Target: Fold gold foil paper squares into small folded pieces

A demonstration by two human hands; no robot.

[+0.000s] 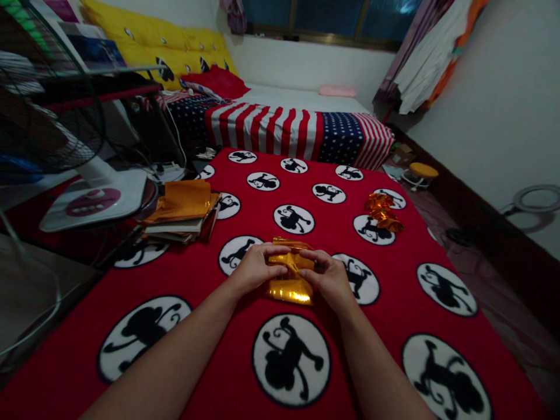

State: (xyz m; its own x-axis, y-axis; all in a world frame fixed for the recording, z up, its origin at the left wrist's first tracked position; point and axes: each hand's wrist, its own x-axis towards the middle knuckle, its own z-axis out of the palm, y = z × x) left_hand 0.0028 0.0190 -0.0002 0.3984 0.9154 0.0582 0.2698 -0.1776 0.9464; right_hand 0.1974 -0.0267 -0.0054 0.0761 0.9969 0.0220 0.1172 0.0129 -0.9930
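My left hand (256, 269) and my right hand (329, 279) meet over a shiny gold foil sheet (292, 287) lying on the red blanket (341, 338). Both hands pinch the sheet's upper part between thumb and fingers, bunching it in the middle. The lower edge of the foil lies flat and catches the light. Folded gold foil pieces (382, 211) sit in a small pile to the far right. A stack of gold sheets (184, 201) rests on books at the left.
The red blanket carries round white patches with black monkey figures. A bed with a stars-and-stripes cover (301, 128) stands behind. A fan (52, 122) with its white base stands at the left. A small yellow stool (423, 171) is on the floor at the right.
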